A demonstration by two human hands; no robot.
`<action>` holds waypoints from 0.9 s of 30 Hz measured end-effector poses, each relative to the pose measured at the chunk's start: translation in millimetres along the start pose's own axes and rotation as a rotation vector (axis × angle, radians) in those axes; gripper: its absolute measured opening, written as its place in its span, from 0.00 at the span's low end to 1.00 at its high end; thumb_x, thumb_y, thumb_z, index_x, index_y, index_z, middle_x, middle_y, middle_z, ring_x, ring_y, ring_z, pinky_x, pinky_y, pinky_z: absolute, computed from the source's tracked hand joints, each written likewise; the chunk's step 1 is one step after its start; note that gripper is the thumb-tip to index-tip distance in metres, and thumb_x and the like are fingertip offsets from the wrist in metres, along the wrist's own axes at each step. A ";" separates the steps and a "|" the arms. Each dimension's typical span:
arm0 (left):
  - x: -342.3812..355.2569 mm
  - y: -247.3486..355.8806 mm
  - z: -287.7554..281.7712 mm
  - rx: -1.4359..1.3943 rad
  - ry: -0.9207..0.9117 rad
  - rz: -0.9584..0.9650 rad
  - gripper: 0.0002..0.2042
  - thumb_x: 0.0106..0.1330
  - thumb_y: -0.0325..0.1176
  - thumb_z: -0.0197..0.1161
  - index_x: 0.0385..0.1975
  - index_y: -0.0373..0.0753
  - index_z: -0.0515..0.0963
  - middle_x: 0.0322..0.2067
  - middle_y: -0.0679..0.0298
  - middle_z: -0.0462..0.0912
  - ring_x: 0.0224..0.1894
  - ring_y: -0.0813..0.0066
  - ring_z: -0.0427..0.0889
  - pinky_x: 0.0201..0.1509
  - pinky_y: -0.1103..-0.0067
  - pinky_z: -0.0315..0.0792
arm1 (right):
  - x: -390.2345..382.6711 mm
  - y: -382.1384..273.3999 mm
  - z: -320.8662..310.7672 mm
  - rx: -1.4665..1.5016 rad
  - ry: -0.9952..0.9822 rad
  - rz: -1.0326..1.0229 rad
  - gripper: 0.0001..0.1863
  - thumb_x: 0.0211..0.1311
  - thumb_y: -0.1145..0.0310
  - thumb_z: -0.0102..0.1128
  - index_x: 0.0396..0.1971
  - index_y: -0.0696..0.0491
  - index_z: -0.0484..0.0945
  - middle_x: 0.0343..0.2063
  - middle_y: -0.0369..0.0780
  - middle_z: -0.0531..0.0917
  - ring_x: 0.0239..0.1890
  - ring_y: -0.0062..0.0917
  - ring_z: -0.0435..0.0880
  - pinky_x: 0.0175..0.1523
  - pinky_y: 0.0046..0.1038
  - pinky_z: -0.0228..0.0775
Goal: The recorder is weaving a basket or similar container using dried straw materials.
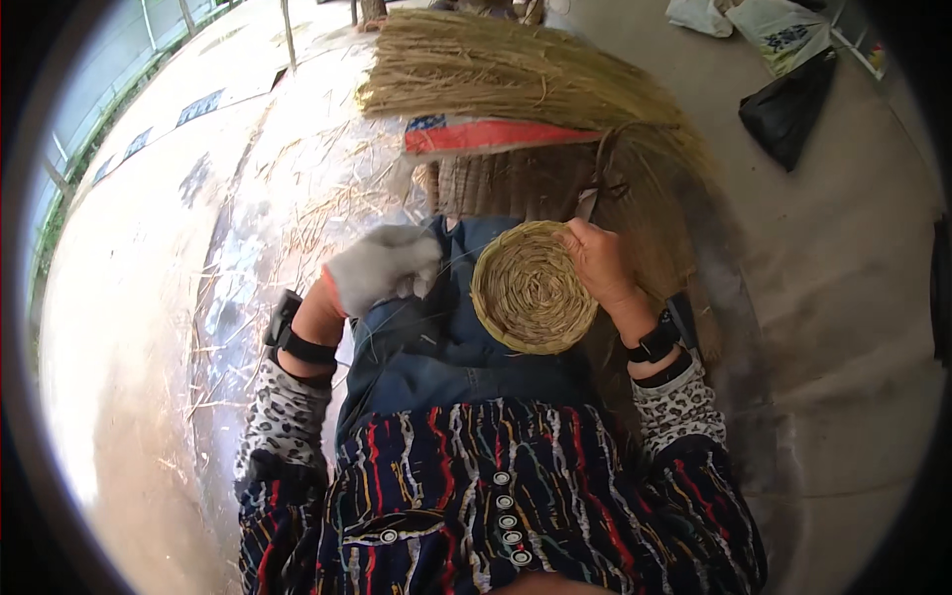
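Note:
A round, shallow woven straw basket [535, 288] hangs over my lap, its coiled inside facing up. My right hand [601, 263], bare, is closed on the right side of its rim. A short greyish thing shows just above that hand; what it is, and whether I hold it, I cannot tell. My left hand [385, 270] wears a white glove with an orange cuff and is closed, left of the basket and apart from it. From its fingers a thin pale strand [458, 260] runs toward the basket's rim. The fingertips of the glove are partly hidden.
Ahead of my knees lies a large bundle of dry straw [516, 69], over a red and blue cloth or sack [496, 136]. Loose straw stalks [317, 213] are scattered on the sheet at the left. A black bag [788, 109] and white bags [778, 35] lie at the far right.

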State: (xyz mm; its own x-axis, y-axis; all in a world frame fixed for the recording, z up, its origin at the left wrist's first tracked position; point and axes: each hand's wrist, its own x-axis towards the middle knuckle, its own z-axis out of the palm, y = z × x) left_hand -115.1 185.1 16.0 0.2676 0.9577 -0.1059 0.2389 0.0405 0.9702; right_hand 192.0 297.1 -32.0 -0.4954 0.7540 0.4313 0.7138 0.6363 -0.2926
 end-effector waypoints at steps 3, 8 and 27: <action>10.5 -34.5 -6.2 0.175 0.273 0.071 0.11 0.69 0.37 0.51 0.26 0.40 0.74 0.26 0.63 0.79 0.28 0.69 0.78 0.31 0.75 0.71 | -2.7 -41.0 4.4 -0.105 0.009 -0.159 0.13 0.61 0.55 0.58 0.36 0.50 0.76 0.25 0.43 0.81 0.27 0.41 0.81 0.29 0.39 0.72; 42.6 -34.2 -16.6 -0.801 0.533 0.270 0.13 0.73 0.40 0.47 0.27 0.42 0.71 0.36 0.60 0.82 0.42 0.61 0.81 0.42 0.65 0.76 | 4.3 -78.1 -7.7 0.054 0.024 -0.224 0.13 0.64 0.57 0.55 0.41 0.49 0.76 0.24 0.43 0.80 0.27 0.41 0.81 0.29 0.37 0.73; 40.4 -50.8 58.1 0.318 0.818 0.343 0.09 0.69 0.35 0.55 0.32 0.36 0.74 0.28 0.57 0.81 0.32 0.63 0.81 0.36 0.72 0.71 | 24.8 -62.2 -8.4 0.007 0.068 -0.040 0.11 0.66 0.60 0.54 0.30 0.52 0.75 0.25 0.45 0.80 0.28 0.44 0.80 0.28 0.40 0.69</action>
State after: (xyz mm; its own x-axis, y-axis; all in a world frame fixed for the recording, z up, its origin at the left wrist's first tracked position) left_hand -62.3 205.2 -50.2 -0.3390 0.8108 0.4772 0.5446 -0.2445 0.8023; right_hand 139.5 274.9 4.1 -0.4884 0.7154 0.4996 0.6905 0.6669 -0.2801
